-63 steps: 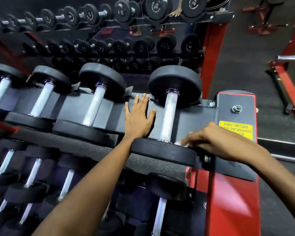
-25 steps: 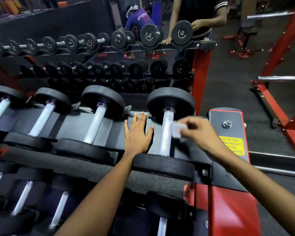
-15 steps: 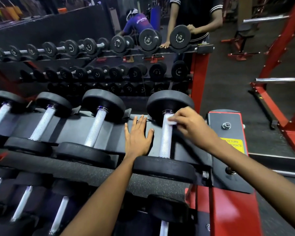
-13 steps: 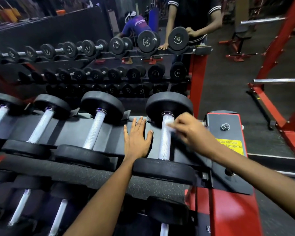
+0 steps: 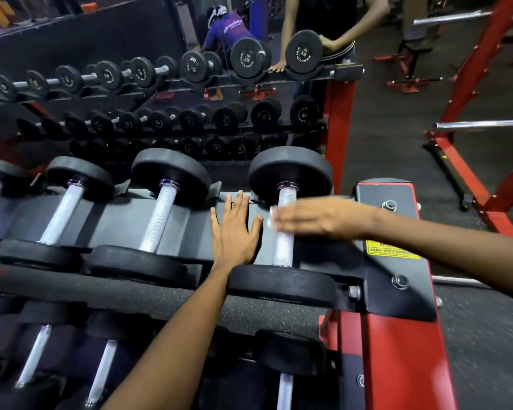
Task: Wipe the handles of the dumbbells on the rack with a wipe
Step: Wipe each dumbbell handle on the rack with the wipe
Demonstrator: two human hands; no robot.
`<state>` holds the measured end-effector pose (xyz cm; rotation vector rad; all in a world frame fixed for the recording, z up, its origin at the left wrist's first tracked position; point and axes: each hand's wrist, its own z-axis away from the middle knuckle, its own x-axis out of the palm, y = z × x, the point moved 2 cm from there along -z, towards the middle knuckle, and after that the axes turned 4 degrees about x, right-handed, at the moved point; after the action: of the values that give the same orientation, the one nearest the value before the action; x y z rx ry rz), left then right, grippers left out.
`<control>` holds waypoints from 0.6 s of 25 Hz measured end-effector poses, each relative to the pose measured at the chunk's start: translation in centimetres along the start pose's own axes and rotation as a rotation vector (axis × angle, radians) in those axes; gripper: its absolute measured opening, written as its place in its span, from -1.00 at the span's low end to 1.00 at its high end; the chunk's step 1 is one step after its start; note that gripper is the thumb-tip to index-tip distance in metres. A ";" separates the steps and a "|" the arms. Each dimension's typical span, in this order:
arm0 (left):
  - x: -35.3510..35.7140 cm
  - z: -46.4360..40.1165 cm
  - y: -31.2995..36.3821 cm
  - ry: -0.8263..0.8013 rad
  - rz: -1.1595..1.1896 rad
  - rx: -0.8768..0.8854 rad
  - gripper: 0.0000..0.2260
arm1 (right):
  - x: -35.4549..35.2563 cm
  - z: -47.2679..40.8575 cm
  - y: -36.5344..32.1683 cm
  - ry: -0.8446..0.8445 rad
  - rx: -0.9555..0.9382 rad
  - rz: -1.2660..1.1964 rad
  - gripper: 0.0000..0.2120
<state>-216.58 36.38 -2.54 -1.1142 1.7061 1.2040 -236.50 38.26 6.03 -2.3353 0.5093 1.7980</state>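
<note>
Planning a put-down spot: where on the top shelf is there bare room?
Bare grey shelf lies between neighbouring handles. The gap beside the end dumbbell is taken by the flat left hand; the right hand with the wipe crosses its handle.

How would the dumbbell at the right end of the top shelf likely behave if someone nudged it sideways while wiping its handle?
The dumbbell probably would not budge: its thick black ends look heavy and sit in the rack's cradles. Its handle looks knurled, so the wipe under the right hand should drag rather than slip.
</note>
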 end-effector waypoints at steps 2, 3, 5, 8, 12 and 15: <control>0.1 0.0 0.0 -0.008 -0.024 0.004 -0.39 | -0.5 -1.3 0.8 0.108 0.118 0.017 -0.60; 0.1 0.0 -0.1 -0.018 -0.033 0.003 -0.39 | 0.4 -1.5 0.0 0.035 0.094 -0.041 -0.64; 0.1 -0.1 -0.1 -0.029 -0.042 0.000 -0.38 | 1.2 -1.9 -2.4 -0.137 -0.075 -0.131 -0.77; 0.2 -0.1 -0.1 -0.016 -0.035 0.003 -0.32 | -1.3 -4.1 -0.4 -0.217 0.057 0.027 -0.77; 0.2 -0.3 -0.2 -0.040 -0.036 -0.005 -0.39 | 0.0 -5.7 -3.1 -0.635 0.115 0.006 -0.81; 0.1 -0.2 -0.2 -0.038 -0.034 -0.020 -0.41 | -1.1 -7.2 -1.4 -0.659 0.279 0.179 -0.80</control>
<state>-216.47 36.12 -2.66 -1.1211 1.6437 1.2158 -229.73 37.47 8.88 -1.4366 0.8033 2.2441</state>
